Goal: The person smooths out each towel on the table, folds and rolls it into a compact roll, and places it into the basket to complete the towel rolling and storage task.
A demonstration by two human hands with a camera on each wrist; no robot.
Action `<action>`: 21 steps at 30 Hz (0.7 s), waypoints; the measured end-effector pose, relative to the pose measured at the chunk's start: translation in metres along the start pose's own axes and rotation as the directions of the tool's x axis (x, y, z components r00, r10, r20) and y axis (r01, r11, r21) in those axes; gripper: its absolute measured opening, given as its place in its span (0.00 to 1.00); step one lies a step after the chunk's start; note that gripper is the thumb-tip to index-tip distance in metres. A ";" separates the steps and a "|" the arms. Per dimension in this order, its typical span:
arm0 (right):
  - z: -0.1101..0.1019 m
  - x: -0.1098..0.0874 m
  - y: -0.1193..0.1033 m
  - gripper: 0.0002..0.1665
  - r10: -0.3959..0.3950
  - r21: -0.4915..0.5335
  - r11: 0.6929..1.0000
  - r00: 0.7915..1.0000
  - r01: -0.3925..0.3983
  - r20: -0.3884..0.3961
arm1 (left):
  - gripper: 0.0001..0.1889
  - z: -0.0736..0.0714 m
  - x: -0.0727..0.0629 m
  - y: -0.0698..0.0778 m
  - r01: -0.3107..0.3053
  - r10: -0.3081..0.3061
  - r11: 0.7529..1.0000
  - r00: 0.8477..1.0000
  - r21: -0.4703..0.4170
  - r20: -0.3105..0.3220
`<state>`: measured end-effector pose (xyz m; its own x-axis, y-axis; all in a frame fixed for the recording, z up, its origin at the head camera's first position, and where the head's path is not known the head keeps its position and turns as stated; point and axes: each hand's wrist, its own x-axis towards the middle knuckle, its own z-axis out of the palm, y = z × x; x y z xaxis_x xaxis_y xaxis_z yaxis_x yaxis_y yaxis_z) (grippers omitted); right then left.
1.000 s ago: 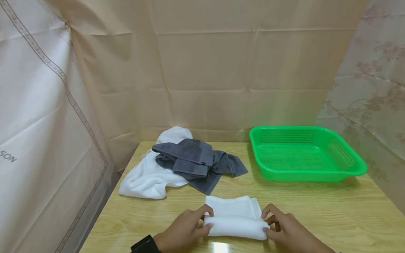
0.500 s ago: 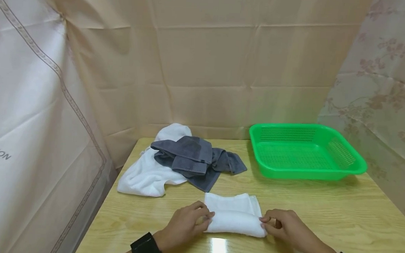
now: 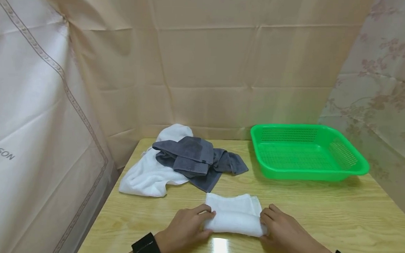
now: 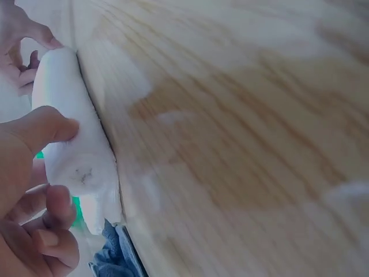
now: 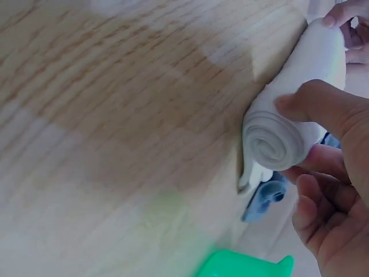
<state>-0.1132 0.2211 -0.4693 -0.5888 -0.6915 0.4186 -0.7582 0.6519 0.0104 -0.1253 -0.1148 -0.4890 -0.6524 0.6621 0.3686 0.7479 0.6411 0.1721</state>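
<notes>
A partly rolled white towel (image 3: 234,215) is held at both ends by the left hand (image 3: 186,224) and the right hand (image 3: 287,234).
The towel is laid on the near part of the wooden bench (image 3: 327,211), with the fat roll in front and the flat part spread out behind it. Each end of the roll is pinched between a thumb and fingers, and a swirl can be seen at the right end. A black band (image 3: 147,248) is worn on each wrist. Farther back on the left, a grey cloth (image 3: 194,156) is heaped partly on a white cloth (image 3: 149,180). At the back right, a green basket (image 3: 310,175) with little holes is set on the bench.
</notes>
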 end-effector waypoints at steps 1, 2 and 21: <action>-0.001 0.000 0.000 0.25 0.032 0.024 0.999 0.999 -0.032 0.021 | 0.21 0.000 0.000 0.000 -0.002 0.002 1.000 1.000 -0.008 -0.003; -0.001 0.000 0.000 0.23 0.066 0.049 0.996 0.997 -0.068 0.045 | 0.21 0.000 0.000 -0.001 -0.002 0.002 1.000 1.000 -0.016 -0.006; -0.003 -0.005 0.024 0.10 0.280 0.657 0.580 0.875 -0.483 0.395 | 0.11 -0.004 0.008 -0.011 0.277 -0.216 0.903 0.953 -0.328 0.210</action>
<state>-0.1276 0.2409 -0.4688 -0.8383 -0.5451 0.0102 -0.3393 0.5070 -0.7924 -0.1380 -0.1183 -0.4843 -0.8096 0.5741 0.1224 0.5347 0.6351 0.5575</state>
